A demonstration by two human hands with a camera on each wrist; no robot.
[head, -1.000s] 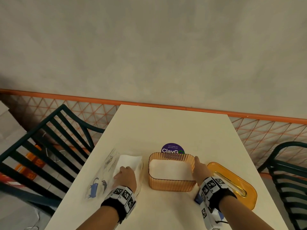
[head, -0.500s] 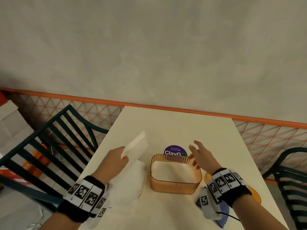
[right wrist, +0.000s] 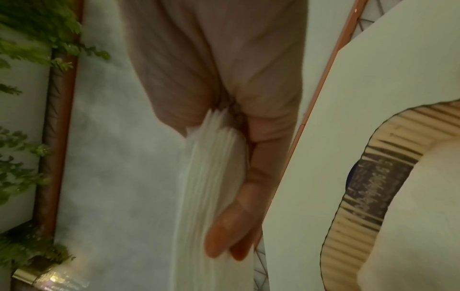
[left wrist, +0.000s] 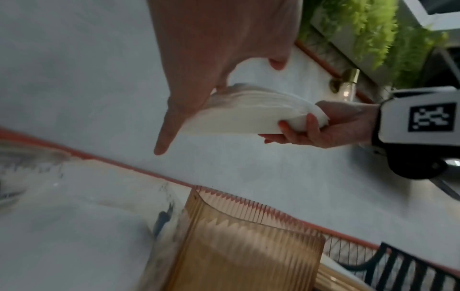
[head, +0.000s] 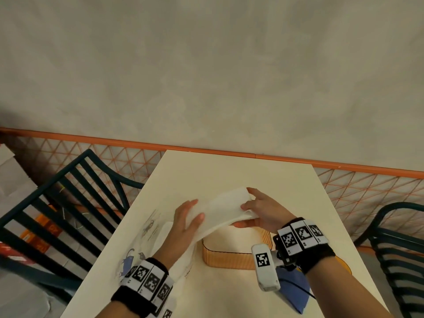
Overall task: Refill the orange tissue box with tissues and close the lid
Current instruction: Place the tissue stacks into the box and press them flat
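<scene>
The orange ribbed tissue box stands open on the table with white tissues inside. Both hands hold a stack of white tissues in the air just above and behind the box. My left hand pinches its left end, thumb on top. My right hand grips the right end with curled fingers. The stack bows between the hands; its layered edge shows in the right wrist view, beside the box. The orange lid lies right of the box, mostly hidden by my right wrist.
The clear tissue wrapper with more tissues lies left of the box. A blue item sits under my right wrist. Dark green chairs stand at the left and right of the cream table.
My left hand lifted a tissue stack off the wrapper and carried it right, over the box. My right hand left the box rim and took the stack's other end.
</scene>
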